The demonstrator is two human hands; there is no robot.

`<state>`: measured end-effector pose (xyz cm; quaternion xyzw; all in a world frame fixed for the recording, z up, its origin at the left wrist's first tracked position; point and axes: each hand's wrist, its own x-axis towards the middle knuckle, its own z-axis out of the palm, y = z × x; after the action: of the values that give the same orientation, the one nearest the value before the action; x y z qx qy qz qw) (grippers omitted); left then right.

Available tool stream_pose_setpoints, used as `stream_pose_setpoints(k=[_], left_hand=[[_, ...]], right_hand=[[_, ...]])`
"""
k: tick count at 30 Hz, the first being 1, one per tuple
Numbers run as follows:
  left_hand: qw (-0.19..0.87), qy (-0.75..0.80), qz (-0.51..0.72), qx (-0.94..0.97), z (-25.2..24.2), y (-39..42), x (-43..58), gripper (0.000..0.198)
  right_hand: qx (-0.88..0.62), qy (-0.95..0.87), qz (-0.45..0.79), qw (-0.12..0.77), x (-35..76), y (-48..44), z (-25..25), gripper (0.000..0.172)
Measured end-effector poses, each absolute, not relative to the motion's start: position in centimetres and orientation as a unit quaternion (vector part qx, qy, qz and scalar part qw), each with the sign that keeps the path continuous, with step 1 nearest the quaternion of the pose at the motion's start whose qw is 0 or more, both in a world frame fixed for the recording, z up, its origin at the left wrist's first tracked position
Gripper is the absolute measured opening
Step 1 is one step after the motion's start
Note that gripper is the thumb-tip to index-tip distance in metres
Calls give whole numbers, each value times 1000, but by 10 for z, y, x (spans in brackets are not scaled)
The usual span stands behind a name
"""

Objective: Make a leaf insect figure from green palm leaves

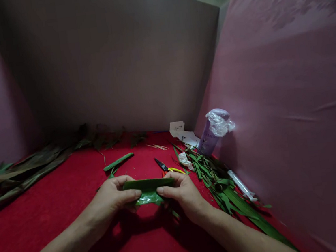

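Green leaf piece [149, 197], lower centre of the frame, grasped at both ends by the fingers of the left hand [115, 194] and right hand [182, 189]; thumbs on the near face, most other fingers hidden from view. Scissors [162, 165] lie just beyond, handles partly covered by the right hand. Right of centre: leaf cuttings [205, 170], syringe [241, 185], purple container [208, 138], lettering illegible. Long leaves [24, 176], left, cut off by the frame edge, far ends lost in shadow.
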<state>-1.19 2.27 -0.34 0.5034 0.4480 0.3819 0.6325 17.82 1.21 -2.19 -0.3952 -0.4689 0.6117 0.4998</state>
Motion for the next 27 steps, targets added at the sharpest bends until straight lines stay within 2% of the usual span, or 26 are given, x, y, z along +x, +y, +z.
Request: stream_pose_setpoints(k=[11, 27], left_hand=[[655, 440, 391, 474, -1, 20, -11, 8], [639, 410, 405, 509, -1, 19, -8, 8]], right_hand=[[-395, -484, 596, 503, 177, 9, -24, 9], [-374, -436, 607, 549, 175, 9, -23, 8]])
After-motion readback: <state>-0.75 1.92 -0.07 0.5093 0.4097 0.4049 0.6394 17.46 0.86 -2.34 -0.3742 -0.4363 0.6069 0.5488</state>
